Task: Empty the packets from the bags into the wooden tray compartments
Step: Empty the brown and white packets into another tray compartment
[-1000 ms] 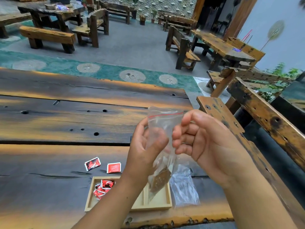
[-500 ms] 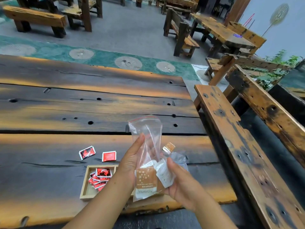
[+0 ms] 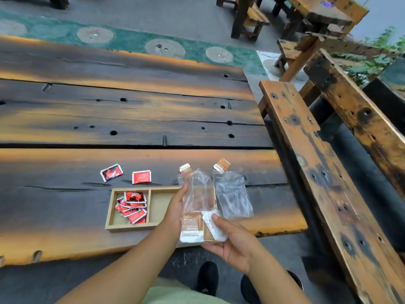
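The table is rough, scorched wood (pitted with holes). At five o'clock, glossy clear plastic bags crinkle beside a smooth, pale wooden tray.

Bare forearms; pale green shorts; black shoes

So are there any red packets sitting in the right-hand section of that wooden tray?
No, the red packets are piled in the left compartment of the wooden tray, and what shows of the right compartment is bare wood.
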Demonstrator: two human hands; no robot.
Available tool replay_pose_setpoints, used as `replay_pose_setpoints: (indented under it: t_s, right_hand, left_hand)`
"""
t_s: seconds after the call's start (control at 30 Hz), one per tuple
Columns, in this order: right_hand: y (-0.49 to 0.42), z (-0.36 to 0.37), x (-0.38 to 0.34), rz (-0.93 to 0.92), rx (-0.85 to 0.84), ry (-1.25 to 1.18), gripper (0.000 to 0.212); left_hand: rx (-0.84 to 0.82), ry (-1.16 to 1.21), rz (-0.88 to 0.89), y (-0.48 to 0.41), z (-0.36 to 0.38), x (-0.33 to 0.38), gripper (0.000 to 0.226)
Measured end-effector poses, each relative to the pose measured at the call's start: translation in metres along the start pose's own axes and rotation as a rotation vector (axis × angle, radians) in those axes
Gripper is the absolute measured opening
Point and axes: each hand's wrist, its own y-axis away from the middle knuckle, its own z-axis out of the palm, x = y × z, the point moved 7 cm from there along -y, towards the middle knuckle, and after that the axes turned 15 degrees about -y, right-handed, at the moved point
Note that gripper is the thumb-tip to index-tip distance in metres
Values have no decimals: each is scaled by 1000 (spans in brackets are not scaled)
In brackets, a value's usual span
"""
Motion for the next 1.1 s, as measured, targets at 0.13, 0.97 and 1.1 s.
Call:
replay_pose_setpoints:
  t_s: [0.13, 0.97, 1.1]
  right_hand:
    - [-1, -13, 10, 20, 44, -41, 31]
    - [-3, -16, 13, 7, 101, -102, 23]
    - [-3, -15, 13, 18, 95, -108, 24]
  left_hand:
    - [-71, 71, -72, -9, -6, -26, 79]
    - [-73, 87, -130, -28, -20, -44, 90]
    - [-52, 81, -116, -23, -19, -43, 94]
